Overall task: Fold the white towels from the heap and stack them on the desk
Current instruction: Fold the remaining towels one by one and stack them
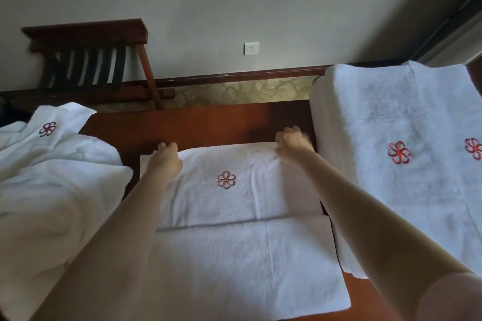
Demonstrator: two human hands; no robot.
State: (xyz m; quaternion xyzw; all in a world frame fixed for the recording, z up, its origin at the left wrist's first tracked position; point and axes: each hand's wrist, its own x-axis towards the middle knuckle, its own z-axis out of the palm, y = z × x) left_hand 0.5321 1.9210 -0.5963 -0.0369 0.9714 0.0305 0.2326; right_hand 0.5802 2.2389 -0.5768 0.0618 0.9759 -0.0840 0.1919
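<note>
A white towel (234,242) with a red flower emblem lies on the brown desk (208,122) in the middle, its upper layer folded over so the near part shows below a fold line. My left hand (165,157) grips the far left corner of the folded layer. My right hand (292,146) grips the far right corner. A heap of unfolded white towels (52,185) lies at the left. A tall stack of folded white towels (396,143) stands at the right.
Behind the desk runs a strip of patterned carpet (247,88) and a grey wall with a white socket (251,48). A dark wooden luggage rack (88,60) stands at the back left. The stack of folded towels sits close to my right forearm.
</note>
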